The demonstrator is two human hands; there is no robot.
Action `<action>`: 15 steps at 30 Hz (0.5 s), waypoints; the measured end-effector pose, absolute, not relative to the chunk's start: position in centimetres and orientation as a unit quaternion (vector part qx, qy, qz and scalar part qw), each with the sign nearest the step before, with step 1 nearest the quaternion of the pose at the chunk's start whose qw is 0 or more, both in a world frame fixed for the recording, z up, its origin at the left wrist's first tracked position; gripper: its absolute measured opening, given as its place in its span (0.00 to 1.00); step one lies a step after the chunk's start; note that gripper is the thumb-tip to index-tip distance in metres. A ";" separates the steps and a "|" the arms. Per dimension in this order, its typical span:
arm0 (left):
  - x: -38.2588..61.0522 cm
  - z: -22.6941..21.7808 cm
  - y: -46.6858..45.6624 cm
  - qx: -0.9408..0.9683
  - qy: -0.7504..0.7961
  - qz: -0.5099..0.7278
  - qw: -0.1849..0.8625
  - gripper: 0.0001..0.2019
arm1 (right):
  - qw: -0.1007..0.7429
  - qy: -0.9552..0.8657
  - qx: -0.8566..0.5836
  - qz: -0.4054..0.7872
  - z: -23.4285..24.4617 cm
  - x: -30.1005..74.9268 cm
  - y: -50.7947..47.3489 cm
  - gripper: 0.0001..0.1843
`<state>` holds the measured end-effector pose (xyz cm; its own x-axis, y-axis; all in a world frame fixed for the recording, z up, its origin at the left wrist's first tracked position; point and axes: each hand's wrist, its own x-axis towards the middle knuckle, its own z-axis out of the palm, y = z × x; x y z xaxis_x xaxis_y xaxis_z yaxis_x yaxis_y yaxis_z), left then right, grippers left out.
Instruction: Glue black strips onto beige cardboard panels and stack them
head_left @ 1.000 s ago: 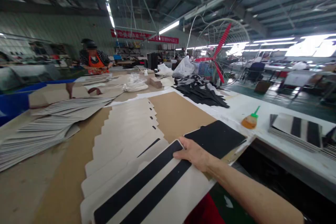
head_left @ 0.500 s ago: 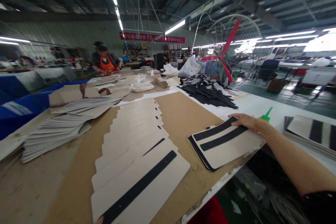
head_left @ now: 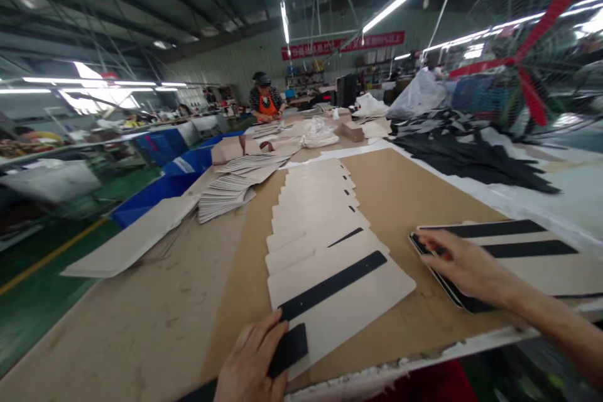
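Left fingers (head_left: 264, 328) bend over black strip (head_left: 293, 347) on front panel (head_left: 348, 306); grip undetermined.
Right fingers (head_left: 436, 240) half-curl at striped stack (head_left: 556, 270) corner, hold unclear. Front panel: upper strip (head_left: 334, 286) laid, lower apparently unset; stack's top shows two. Fanned panels (head_left: 311, 217) overlap beyond on surface (head_left: 141, 326); status unclear.

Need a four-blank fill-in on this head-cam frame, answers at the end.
1. The left hand touches the front panel, whose long strip is coloured ____.
2. The right hand is at a panel stack showing ____ wide dark strips on top.
3. The fan blades are coloured ____.
4. In the background, a co-worker wears an apron coloured ____.

Missing words: black; two; red; orange.
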<state>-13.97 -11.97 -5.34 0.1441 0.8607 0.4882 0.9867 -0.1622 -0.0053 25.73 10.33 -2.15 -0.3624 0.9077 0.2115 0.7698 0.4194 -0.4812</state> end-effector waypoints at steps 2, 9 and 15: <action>-13.6 -5.4 -12.1 -0.731 -0.636 -0.199 0.145 0.26 | 0.187 -0.855 -0.462 0.141 -3.3 21.4 7.1 0.26; -13.1 -5.2 -12.7 -0.724 -0.652 -0.216 0.070 0.27 | 0.184 -0.843 -0.488 0.130 -4.6 19.4 3.0 0.20; -13.2 -2.5 -16.8 -0.707 -0.679 -0.199 -0.005 0.27 | 0.247 -0.837 -0.470 0.135 -6.7 22.4 -0.4 0.21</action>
